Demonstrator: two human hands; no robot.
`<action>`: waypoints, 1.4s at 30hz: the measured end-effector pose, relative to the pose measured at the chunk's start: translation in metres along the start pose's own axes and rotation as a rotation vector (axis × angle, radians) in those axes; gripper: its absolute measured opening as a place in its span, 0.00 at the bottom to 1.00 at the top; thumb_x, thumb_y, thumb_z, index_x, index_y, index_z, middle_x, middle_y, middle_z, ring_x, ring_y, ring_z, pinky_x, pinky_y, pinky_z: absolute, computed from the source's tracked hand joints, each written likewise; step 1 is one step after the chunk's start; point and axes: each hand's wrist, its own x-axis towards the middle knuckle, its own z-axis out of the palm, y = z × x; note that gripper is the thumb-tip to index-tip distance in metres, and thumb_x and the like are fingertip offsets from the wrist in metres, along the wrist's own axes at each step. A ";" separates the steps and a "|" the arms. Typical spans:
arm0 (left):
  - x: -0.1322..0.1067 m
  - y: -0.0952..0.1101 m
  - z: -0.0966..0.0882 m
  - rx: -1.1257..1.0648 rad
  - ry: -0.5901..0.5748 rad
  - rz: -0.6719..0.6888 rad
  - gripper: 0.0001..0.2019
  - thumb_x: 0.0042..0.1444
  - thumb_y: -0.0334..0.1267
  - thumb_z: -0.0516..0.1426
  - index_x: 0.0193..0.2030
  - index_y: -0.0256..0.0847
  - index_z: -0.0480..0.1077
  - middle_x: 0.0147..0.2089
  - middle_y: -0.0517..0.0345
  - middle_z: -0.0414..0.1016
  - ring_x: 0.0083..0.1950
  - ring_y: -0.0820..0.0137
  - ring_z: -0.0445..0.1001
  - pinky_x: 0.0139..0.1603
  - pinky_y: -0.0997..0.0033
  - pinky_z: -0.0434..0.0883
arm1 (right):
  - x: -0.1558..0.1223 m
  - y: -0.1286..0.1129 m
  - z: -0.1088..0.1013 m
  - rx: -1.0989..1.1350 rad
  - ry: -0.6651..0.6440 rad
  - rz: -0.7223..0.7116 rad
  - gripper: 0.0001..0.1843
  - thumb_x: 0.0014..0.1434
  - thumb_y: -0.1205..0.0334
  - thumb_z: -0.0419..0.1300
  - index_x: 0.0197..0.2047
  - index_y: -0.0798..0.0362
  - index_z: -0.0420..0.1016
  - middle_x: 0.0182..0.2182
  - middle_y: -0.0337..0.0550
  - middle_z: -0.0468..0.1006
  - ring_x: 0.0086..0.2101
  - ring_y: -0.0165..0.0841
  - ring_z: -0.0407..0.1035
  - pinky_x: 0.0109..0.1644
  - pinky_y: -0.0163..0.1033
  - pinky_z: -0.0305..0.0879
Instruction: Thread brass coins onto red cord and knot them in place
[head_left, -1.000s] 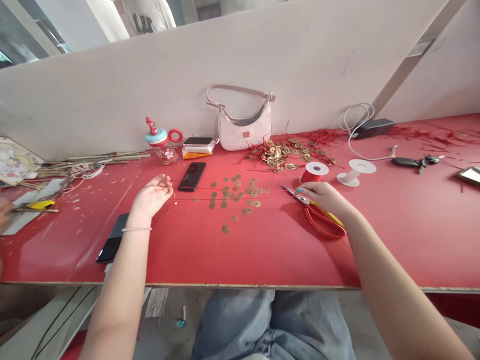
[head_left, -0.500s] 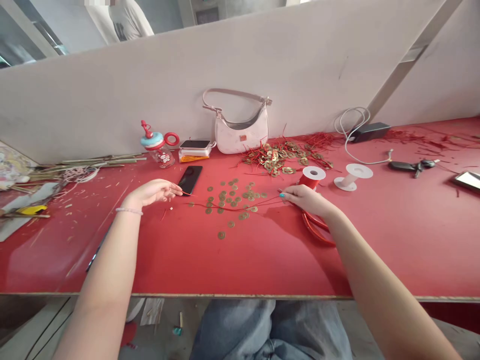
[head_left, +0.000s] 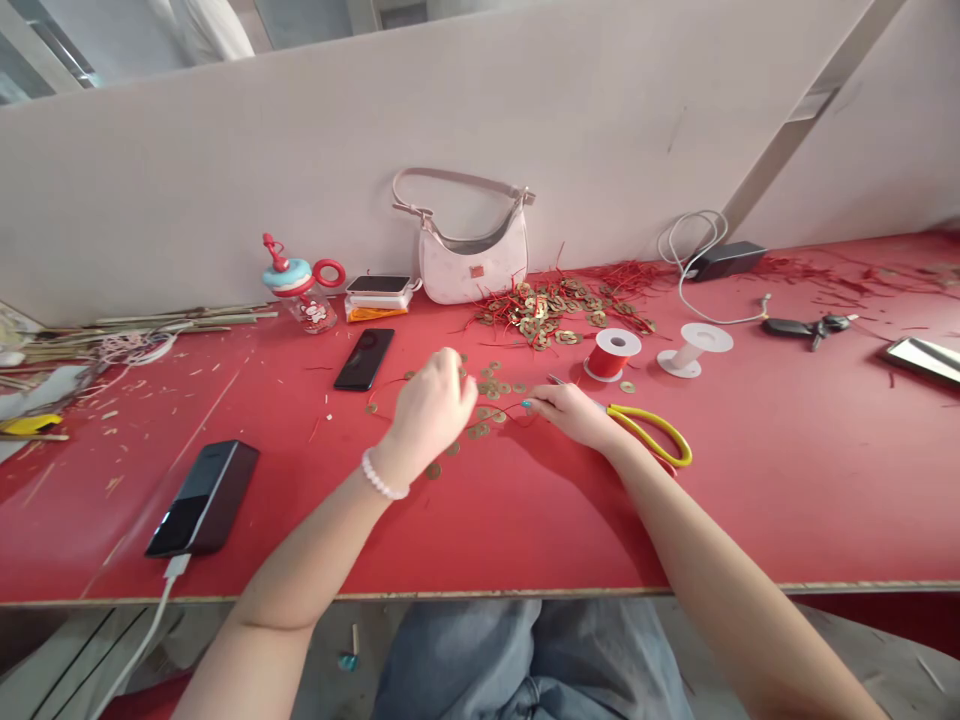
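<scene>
Over the scattered brass coins [head_left: 491, 388], my left hand [head_left: 433, 402] is closed, its fingers pinched at a thin red cord. The cord [head_left: 504, 410] runs right to my right hand [head_left: 574, 412], whose thumb and fingertips pinch it. Beneath my right hand lies a cutting tool with yellow and red handles [head_left: 667, 430]; its metal tip shows past the fingers. I cannot tell whether the palm also grips it. Just behind that hand stands a spool of red cord [head_left: 611, 355]. Some coins are hidden by my left hand.
An empty white spool [head_left: 694, 350] and car keys [head_left: 810, 328] lie at right. Behind are a heap of coins with red cords [head_left: 555, 308], a pink handbag [head_left: 476, 262] and a cup [head_left: 307, 300]. Left are a black phone [head_left: 364, 360] and a power bank [head_left: 206, 500].
My left hand has moved right, from beside the phone to over the coins, uncovering the power bank. The right hand shifted slightly left; the tool's yellow handle now shows. The view has shifted slightly.
</scene>
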 end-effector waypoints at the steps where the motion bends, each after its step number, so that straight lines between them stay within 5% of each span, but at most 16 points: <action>1: 0.002 0.009 0.008 -0.085 0.004 0.096 0.10 0.58 0.37 0.49 0.43 0.33 0.63 0.40 0.44 0.71 0.41 0.62 0.72 0.40 0.64 0.69 | -0.001 -0.001 0.001 -0.005 0.013 -0.009 0.18 0.59 0.54 0.45 0.22 0.54 0.61 0.19 0.38 0.64 0.21 0.26 0.55 0.26 0.32 0.50; 3: 0.007 0.020 0.028 -0.345 -0.097 0.273 0.11 0.58 0.38 0.50 0.46 0.36 0.62 0.46 0.44 0.70 0.49 0.63 0.70 0.47 0.64 0.68 | -0.001 -0.001 0.004 0.005 0.038 -0.033 0.16 0.59 0.56 0.45 0.25 0.54 0.65 0.20 0.40 0.68 0.22 0.28 0.59 0.27 0.32 0.53; 5: 0.013 0.026 0.050 -0.573 -0.187 0.272 0.14 0.59 0.41 0.50 0.50 0.37 0.60 0.52 0.44 0.68 0.53 0.63 0.68 0.47 0.66 0.69 | 0.000 0.000 0.007 0.021 0.076 -0.030 0.12 0.60 0.59 0.46 0.32 0.54 0.67 0.24 0.42 0.72 0.25 0.30 0.64 0.29 0.33 0.56; 8: 0.020 0.031 0.076 -0.838 -0.279 0.079 0.14 0.62 0.42 0.45 0.46 0.36 0.63 0.39 0.49 0.73 0.38 0.68 0.73 0.35 0.71 0.70 | -0.001 0.004 0.010 0.025 0.133 0.043 0.10 0.60 0.59 0.47 0.41 0.53 0.64 0.29 0.44 0.75 0.28 0.33 0.68 0.31 0.34 0.59; 12: 0.022 0.030 0.091 -0.885 -0.308 -0.006 0.17 0.61 0.42 0.44 0.27 0.35 0.65 0.21 0.61 0.62 0.23 0.75 0.62 0.24 0.75 0.59 | -0.003 0.010 0.011 0.052 0.177 0.058 0.11 0.61 0.59 0.47 0.47 0.52 0.58 0.26 0.40 0.74 0.26 0.34 0.68 0.32 0.35 0.60; 17: 0.022 0.022 0.095 -0.986 -0.408 0.042 0.22 0.60 0.49 0.44 0.22 0.36 0.63 0.18 0.66 0.51 0.20 0.78 0.50 0.23 0.75 0.51 | -0.004 0.013 0.009 0.116 0.128 0.021 0.11 0.60 0.62 0.47 0.47 0.51 0.58 0.23 0.36 0.72 0.25 0.31 0.66 0.33 0.35 0.61; 22: 0.022 0.016 0.088 -0.943 -0.402 0.113 0.20 0.58 0.50 0.49 0.28 0.34 0.69 0.20 0.64 0.56 0.23 0.77 0.53 0.25 0.75 0.53 | -0.009 0.023 -0.004 -0.044 0.254 -0.011 0.12 0.60 0.61 0.46 0.45 0.52 0.64 0.40 0.47 0.72 0.41 0.36 0.66 0.46 0.41 0.62; 26: 0.019 0.012 0.085 -0.902 -0.317 0.134 0.19 0.58 0.48 0.49 0.27 0.34 0.69 0.21 0.63 0.59 0.25 0.76 0.57 0.28 0.75 0.55 | -0.038 0.028 -0.017 -0.340 0.337 0.304 0.11 0.58 0.58 0.49 0.40 0.53 0.67 0.40 0.51 0.69 0.45 0.43 0.63 0.44 0.45 0.62; 29: 0.017 0.012 0.086 -0.904 -0.281 0.091 0.19 0.58 0.48 0.48 0.26 0.35 0.67 0.19 0.65 0.53 0.22 0.77 0.53 0.26 0.75 0.54 | -0.071 0.025 -0.020 -0.454 0.272 0.587 0.13 0.55 0.52 0.52 0.38 0.53 0.65 0.35 0.51 0.69 0.40 0.45 0.65 0.36 0.43 0.62; 34: 0.016 0.013 0.087 -0.903 -0.244 0.054 0.19 0.58 0.49 0.48 0.26 0.36 0.65 0.17 0.67 0.50 0.20 0.77 0.51 0.23 0.76 0.52 | -0.099 0.021 -0.018 -0.396 0.167 0.667 0.16 0.52 0.50 0.54 0.39 0.53 0.62 0.37 0.50 0.72 0.38 0.41 0.68 0.33 0.38 0.61; 38: 0.016 0.012 0.088 -0.896 -0.189 0.031 0.19 0.58 0.50 0.47 0.26 0.37 0.64 0.18 0.66 0.53 0.21 0.76 0.55 0.24 0.76 0.55 | -0.098 0.022 -0.022 -0.349 0.083 0.706 0.14 0.51 0.49 0.54 0.28 0.52 0.62 0.28 0.46 0.72 0.26 0.35 0.66 0.26 0.36 0.56; 42: 0.015 0.010 0.092 -0.947 -0.131 0.019 0.19 0.59 0.50 0.46 0.27 0.37 0.63 0.18 0.66 0.52 0.20 0.77 0.55 0.23 0.76 0.55 | -0.104 0.013 -0.027 0.075 0.148 0.791 0.18 0.49 0.44 0.55 0.30 0.52 0.63 0.24 0.42 0.69 0.21 0.30 0.61 0.23 0.35 0.55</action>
